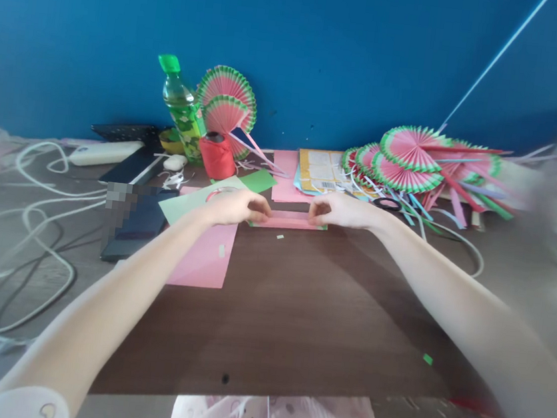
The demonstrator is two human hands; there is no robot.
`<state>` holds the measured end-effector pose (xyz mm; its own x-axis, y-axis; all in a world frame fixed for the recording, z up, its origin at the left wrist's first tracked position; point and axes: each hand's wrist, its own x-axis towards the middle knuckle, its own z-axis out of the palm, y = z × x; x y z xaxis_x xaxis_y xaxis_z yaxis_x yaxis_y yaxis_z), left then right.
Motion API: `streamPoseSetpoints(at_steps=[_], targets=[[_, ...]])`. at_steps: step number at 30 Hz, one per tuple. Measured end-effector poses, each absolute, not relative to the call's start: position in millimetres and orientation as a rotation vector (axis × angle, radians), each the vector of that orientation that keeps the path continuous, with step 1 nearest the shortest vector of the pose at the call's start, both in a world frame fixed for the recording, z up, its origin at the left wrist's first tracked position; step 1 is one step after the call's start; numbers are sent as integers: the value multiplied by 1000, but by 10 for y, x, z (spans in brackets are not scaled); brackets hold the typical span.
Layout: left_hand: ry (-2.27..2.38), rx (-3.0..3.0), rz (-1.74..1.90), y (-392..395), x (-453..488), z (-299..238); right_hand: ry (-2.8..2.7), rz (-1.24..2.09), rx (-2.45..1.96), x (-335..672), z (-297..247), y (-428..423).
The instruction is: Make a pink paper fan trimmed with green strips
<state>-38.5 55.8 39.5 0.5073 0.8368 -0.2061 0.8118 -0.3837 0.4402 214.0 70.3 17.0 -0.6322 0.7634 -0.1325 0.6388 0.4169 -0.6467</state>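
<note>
A narrow folded strip of pink paper with a green edge (288, 220) lies flat on the brown table (298, 305). My left hand (236, 206) pinches its left end, fingers curled shut on it. My right hand (341, 211) pinches the right end the same way. Both forearms reach out from the near edge. A larger pink sheet (205, 258) lies under my left wrist, beside a pale green sheet (193, 203).
Finished watermelon paper fans (412, 158) pile at the back right; two more (228, 99) lean on the blue wall by a green bottle (182, 107) and a red ribbon spool (217, 155). White cables (42, 209) and a dark phone (139, 223) lie at left.
</note>
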Motion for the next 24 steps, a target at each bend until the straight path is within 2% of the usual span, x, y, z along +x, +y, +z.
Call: streamPoseSetpoints(at_steps=[7,24], targets=[[1314,2342,24,552,-358,360,-2521,912,-1283,2126,149,700],[1357,2371,21,509,-313,356,-2509,1054,-1240,2133,169,682]])
